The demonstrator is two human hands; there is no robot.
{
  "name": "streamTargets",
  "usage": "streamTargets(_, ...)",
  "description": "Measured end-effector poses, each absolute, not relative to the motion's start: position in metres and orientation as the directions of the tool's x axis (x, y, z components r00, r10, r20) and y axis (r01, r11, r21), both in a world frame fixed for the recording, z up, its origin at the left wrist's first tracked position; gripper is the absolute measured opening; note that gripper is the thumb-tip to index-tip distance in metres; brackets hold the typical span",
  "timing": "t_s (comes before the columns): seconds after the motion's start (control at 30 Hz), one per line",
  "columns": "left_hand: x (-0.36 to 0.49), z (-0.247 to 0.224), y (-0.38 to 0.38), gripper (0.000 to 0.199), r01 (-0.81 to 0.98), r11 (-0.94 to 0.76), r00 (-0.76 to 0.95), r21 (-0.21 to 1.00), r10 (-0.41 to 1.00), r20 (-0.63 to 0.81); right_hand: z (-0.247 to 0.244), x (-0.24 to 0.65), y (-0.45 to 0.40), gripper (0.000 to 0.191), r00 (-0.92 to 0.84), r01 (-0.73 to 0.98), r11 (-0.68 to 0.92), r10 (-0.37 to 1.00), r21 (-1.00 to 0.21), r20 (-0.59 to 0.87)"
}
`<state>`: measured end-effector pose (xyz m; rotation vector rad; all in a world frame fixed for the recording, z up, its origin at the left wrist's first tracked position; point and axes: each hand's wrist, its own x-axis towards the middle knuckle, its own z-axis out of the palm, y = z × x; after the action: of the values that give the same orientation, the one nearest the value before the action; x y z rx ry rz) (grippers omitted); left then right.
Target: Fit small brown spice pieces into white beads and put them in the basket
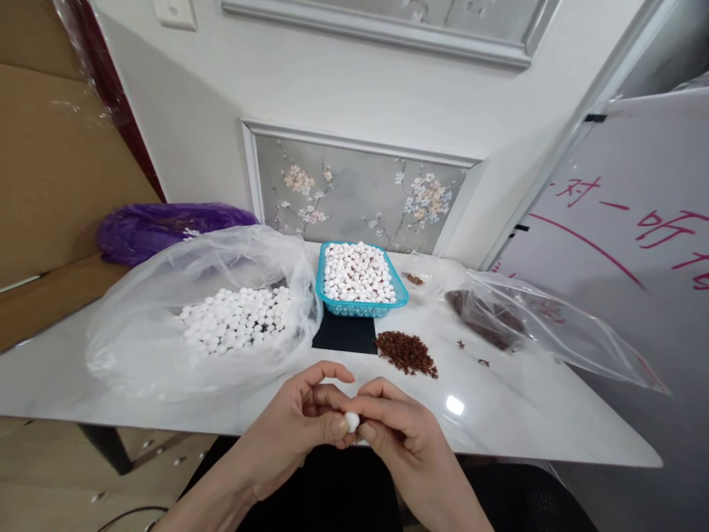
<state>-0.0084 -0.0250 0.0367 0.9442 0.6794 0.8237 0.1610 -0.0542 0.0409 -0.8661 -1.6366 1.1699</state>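
A small white ball (352,422) is pinched between the thumb and fingers of my left hand (302,417), just above the table's front edge. My right hand (407,428) meets it there, thumb and forefinger pressed together beside the ball. Whatever those right fingers hold is too small and covered to make out. Beyond my hands lies a loose pile of small reddish-brown pieces (407,353). A blue plastic basket (362,308) behind it is heaped with white balls showing bits of reddish brown. To the left, an open clear plastic bag (138,347) contains many plain white balls.
A black flat mat (343,334) lies partly under the basket. On the right, a clear zip bag (576,332) holds more brown pieces, with a few strays nearby. A purple plastic bag (166,225) sits back left by a cardboard box (49,162). A whiteboard (620,199) stands at right.
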Motion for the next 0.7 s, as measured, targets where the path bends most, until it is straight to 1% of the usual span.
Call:
streamTargets(0.17, -0.0071, 0.0354, -0.0252, 0.035, -0.302, 0.319, 0.503, 0.898, 0.854, -0.134, 0.0393, 0.1625, -0.0534, 0.028, -0.314, 0.028, 0.317, 0.903, -0.948, 0.293)
streamTargets(0.33, -0.0066, 0.0366, -0.0243, 0.034, -0.293, 0.313, 0.512, 0.903, 0.849, -0.129, 0.0419, 0.1616, -0.0549, 0.026, -0.303, 0.081, 0.305, 0.914, -0.949, 0.269)
streamTargets(0.57, -0.0065, 0.0371, -0.024, 0.034, -0.274, 0.301, 0.511, 0.913, 0.85, -0.127, 0.0363, 0.1603, -0.0556, 0.024, -0.277, 0.145, 0.325, 0.92, -0.935, 0.277)
streamTargets(0.7, -0.0072, 0.0361, -0.024, 0.035, -0.244, 0.287, 0.503, 0.926, 0.854, -0.132, 0.0328, 0.158, -0.0556, 0.024, -0.253, 0.144, 0.341, 0.92, -0.929, 0.298)
